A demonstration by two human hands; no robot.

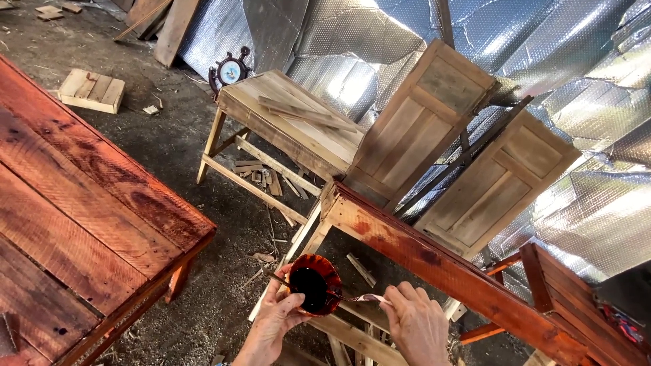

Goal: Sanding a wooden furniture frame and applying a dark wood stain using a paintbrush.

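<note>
Left hand (274,318) cups a small reddish bowl (313,285) of dark stain from below, mouth tilted toward camera. Right hand (417,322) pinches a thin brush (352,298), long axis left-right, tip in the bowl. Both hang over dirt floor (169,142), between red-stained worktop (81,210) left and stained frame (434,261) right.

Left hand (274,318) cupped, right hand (415,324) seemingly pinching.

The cup (314,285) in the left grip (274,324) is ribbed amber-red, its liquid near black. Beside it the stained counter (81,203) shows blotchy red-brown planks; beyond, pale bare-wood doors (424,122) and crinkled silver foil (583,61).
</note>
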